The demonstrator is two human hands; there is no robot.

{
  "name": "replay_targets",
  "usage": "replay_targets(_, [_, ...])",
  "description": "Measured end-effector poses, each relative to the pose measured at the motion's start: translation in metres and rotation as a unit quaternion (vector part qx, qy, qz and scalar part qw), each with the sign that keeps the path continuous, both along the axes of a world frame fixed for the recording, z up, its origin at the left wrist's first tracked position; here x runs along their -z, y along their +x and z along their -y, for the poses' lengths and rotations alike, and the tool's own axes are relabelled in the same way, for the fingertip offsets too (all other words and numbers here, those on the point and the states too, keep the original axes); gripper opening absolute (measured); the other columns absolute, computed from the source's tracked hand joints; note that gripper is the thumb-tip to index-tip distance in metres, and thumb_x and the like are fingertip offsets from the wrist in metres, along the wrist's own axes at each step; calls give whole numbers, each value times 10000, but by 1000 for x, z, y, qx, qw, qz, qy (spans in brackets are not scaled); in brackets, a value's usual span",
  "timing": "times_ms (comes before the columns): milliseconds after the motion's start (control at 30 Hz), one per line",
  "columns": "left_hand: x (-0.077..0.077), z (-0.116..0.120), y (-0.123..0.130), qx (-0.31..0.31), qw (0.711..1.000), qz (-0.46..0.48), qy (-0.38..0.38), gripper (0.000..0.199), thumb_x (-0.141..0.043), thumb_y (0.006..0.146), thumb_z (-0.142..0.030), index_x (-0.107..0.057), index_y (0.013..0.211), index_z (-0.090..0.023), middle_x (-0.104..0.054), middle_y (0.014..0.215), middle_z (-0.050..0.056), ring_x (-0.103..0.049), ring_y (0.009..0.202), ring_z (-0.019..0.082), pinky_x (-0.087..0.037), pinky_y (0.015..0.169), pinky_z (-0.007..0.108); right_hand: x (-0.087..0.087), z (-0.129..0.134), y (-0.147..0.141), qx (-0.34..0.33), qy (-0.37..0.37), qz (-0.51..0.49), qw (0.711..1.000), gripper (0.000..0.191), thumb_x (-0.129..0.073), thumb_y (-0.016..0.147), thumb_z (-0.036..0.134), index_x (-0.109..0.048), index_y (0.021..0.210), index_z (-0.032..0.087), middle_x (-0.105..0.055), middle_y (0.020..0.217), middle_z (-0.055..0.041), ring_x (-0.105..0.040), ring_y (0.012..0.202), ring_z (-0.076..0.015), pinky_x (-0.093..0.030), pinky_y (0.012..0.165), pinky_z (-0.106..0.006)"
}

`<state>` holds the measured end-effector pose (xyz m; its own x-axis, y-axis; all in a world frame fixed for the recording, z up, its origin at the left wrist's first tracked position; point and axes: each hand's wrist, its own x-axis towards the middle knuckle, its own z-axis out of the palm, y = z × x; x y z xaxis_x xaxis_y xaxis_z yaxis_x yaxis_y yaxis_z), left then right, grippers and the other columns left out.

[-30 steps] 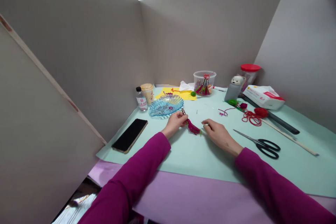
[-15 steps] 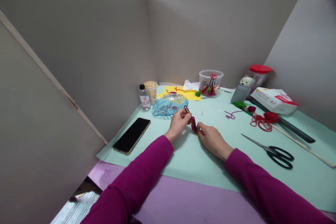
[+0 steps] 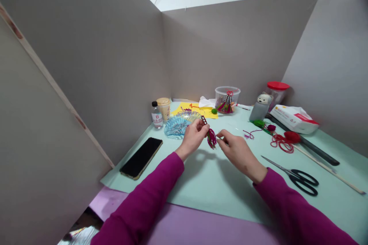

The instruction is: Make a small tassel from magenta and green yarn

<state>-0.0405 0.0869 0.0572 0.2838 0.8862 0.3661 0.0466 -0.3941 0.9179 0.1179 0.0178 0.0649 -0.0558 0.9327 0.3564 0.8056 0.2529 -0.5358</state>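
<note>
Tightly, left fingers (image 3: 199, 123) clamp a crimson tassel (image 3: 212, 139) by a blue glass dish (image 3: 171, 130) of metal beads (image 3: 178, 130); right fingers (image 3: 220, 135) unclear.

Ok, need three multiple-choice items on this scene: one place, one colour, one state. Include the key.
1. Where do the scissors lie?
A. In the clear plastic tub
B. On the mint paper sheet, right of the right hand
C. On the yellow paper

2. What colour is the lid of the jar at the back right?
A. Red
B. Blue
C. Green

3. What state is the yarn tassel in?
A. Lying flat on the sheet
B. Sitting in the blue dish
C. Held up in the left hand

Answers:
1. B: the scissors rest on the sheet, beyond the right hand's right side.
2. A: the lid shows plainly red.
3. C: the left hand pinches the tassel near its top, clear of the sheet.
</note>
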Motion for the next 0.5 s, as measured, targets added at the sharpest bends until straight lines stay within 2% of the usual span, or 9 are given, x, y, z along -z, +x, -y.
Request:
replay_targets(133, [-7,3,7,15,1000,-15,17,196,-554,815,-339,-458,765,-175,-537,708,-4,-541,664,109,-460,610,223,15,-7,-3,-9,-37,66,997,205,-399,843,232,-604,845,234,-640,687,-5,-556,635,-146,-306,586,-224])
replay_targets(300, [-15,-9,9,9,1000,22,-8,178,-526,826,-334,-450,794,-175,-518,698,-13,-517,622,99,-455,565,214,27,-13,17,-22,-111,160,980,210,-428,779,159,-627,802,220,-667,755,-33,-564,684,-148,-265,563,-226])
replay_targets(433, [-23,-18,10,11,999,19,-30,174,-543,812,-311,-439,783,-175,-517,692,-14,-517,609,92,-447,549,202,11,-14,39,-14,-143,146,979,174,-462,728,140,-622,737,207,-653,683,-24,-535,602,-131,-278,550,-226])
replay_targets(500, [-24,-19,12,33,998,19,-42,188,-553,806,-309,-427,766,-176,-503,674,-20,-510,595,87,-447,549,202,-3,-11,44,6,-92,63,994,177,-448,776,194,-623,793,218,-639,640,1,-527,574,-125,-303,555,-225])
